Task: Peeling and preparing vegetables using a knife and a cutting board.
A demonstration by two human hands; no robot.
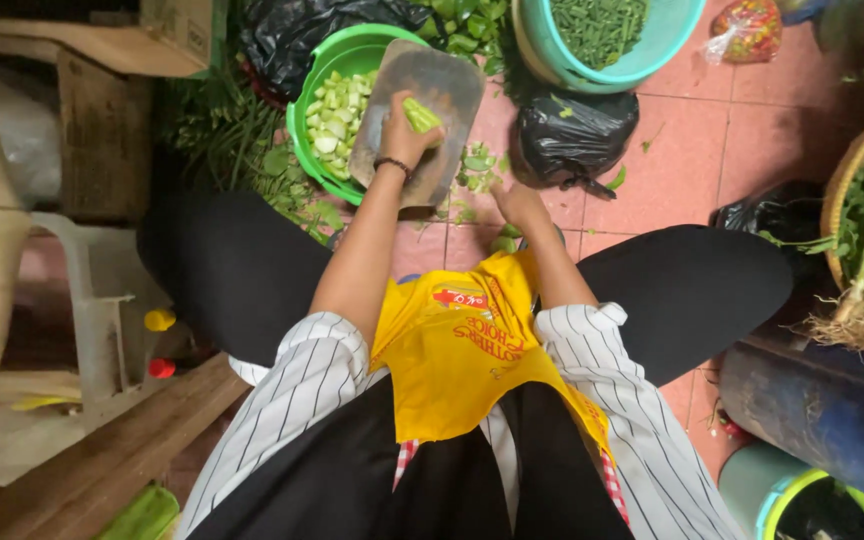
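Seated low over a pink tiled floor (pixel 692 150), knees apart, yellow apron (pixel 462 350) in the lap. Left hand (pixel 404 140) closed around a green vegetable piece (pixel 420 115), pressing it against a worn cutting board (pixel 422 110) that leans tilted across the rim of a green basin (pixel 297 125). Basin part-filled with pale green cut chunks (pixel 337 120). Right hand (pixel 520 205) lower down, just above the floor near scattered green trimmings (pixel 477 175); hard to tell whether closed on anything or slack, since only its back shows and no knife is visible. Black plastic bag (pixel 572 130) beside the board, a teal basket (pixel 607 40) of green beans beyond it, a woven basket (pixel 852 180) of leafy greens with roots at the right edge.

Risks, as a judgement: board resting only on the basin rim and held by one hand, so likely to slide or tip if the pressing grip shifts, spilling the piece onto the floor rather than into the basin. Wet trimmings underfoot could be slippery. Fingers wrapped close over the vegetable would sit in the path of any blade brought to it.
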